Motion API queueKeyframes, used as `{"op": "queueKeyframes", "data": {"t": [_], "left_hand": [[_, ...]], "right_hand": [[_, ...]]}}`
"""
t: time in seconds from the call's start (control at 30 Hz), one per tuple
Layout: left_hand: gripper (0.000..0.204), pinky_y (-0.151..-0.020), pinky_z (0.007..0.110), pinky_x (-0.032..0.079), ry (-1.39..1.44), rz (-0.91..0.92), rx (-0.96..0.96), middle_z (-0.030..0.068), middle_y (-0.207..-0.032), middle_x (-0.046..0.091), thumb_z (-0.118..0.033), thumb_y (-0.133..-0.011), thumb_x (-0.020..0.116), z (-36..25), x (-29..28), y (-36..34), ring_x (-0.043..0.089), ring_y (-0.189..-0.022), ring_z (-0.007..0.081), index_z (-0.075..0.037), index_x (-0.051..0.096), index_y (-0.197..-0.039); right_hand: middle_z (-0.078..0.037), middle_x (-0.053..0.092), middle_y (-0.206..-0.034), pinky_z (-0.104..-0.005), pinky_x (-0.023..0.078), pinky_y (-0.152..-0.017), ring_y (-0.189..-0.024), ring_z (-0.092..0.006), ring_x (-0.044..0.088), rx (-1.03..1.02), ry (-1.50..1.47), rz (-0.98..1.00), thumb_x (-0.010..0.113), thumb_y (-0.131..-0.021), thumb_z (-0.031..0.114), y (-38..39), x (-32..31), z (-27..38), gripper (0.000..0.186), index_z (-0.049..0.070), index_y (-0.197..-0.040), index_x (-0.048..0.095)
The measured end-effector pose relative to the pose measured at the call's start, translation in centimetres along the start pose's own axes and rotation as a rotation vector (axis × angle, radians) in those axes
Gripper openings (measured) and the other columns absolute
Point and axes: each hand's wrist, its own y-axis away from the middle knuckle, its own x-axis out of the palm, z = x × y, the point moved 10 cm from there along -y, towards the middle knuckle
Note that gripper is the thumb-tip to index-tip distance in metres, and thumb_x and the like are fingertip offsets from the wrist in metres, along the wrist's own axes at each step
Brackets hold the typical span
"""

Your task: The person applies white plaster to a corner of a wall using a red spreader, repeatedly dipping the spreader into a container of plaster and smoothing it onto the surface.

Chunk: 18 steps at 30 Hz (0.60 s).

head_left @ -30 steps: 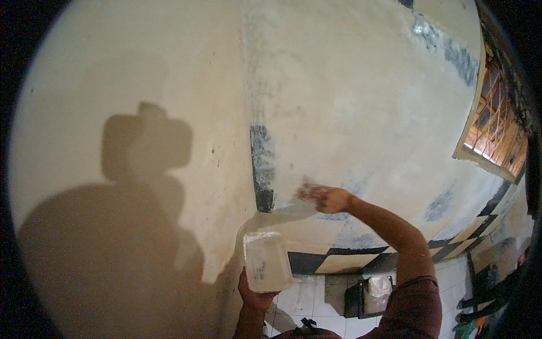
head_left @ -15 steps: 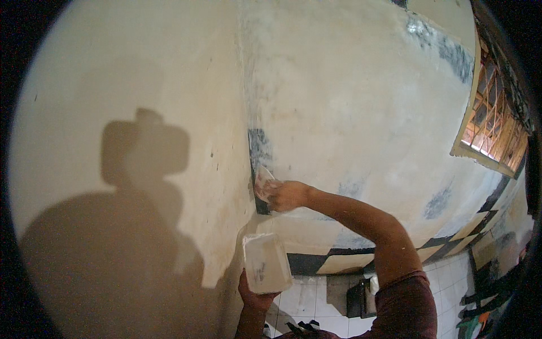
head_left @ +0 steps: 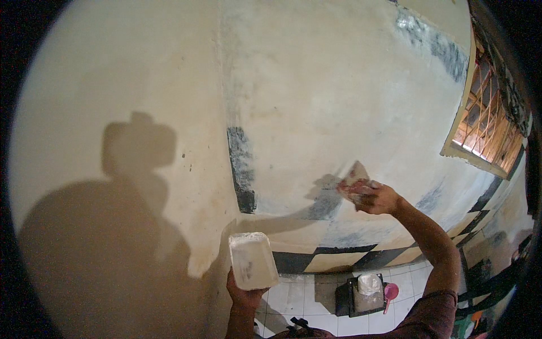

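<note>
- Here's the right hand (head_left: 379,199), out in front of the pale front wall (head_left: 305,107), fingers closed on a flat scraper (head_left: 354,179) with reddish patches.
- That scraper points up, its tip clear of the fingers; its shadow falls on the wall just to the left. Whether its edge touches the wall, I can't tell.
- Down low, the left hand (head_left: 244,294) has the tub (head_left: 254,263) gripped at its lower end, most of those fingers hidden behind it.
- The tub is pale and rectangular, open side toward us, white crust along its upper rim, dark smudges inside.
- On the front wall, a dark strip (head_left: 243,175) runs beside the corner, above and left of the tub, with bluish-grey smears low down near the scraper.
- Along the wall's foot, a black-and-cream checked border (head_left: 336,262).
- Below, on the white tiled floor (head_left: 291,299), a black stand (head_left: 361,302) carries a white bag (head_left: 370,284), and a pink dipper (head_left: 391,291) sits just beside it.
- Far right, a barred window (head_left: 488,118); on the left wall (head_left: 124,51), the person's big shadow (head_left: 135,226).
</note>
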Motion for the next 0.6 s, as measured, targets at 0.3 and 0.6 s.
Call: {"op": "queueKeyframes", "data": {"t": [0.3, 0.6], "left_hand": [[0.060, -0.077, 0.063, 0.055, 0.118, 0.098, -0.014, 0.0160, -0.126, 0.057, -0.050, -0.093, 0.040, -4.3, -1.3, 0.5, 0.059, -0.111, 0.0412, -0.010, 0.045, -0.137], [0.058, -0.084, 0.059, 0.052, 0.074, 0.126, 0.027, 0.0154, -0.128, 0.055, -0.046, -0.092, 0.045, -6.1, 0.9, 2.1, 0.057, -0.113, 0.0385, -0.008, 0.045, -0.136]], "right_hand": [[-0.001, 0.062, -0.120, -0.0421, 0.040, -0.105, -0.124, -0.0232, 0.048, -0.296, 0.094, -0.317, 0.060, -0.081, 0.029, -27.7, -0.9, 6.0, 0.019, 0.017, -0.093, 0.068], [-0.011, 0.055, -0.129, -0.0438, 0.041, -0.103, -0.125, -0.0286, 0.049, -0.309, 0.015, -0.190, 0.056, -0.086, 0.031, -29.0, -1.4, 1.3, 0.047, 0.008, -0.126, 0.053]]}}
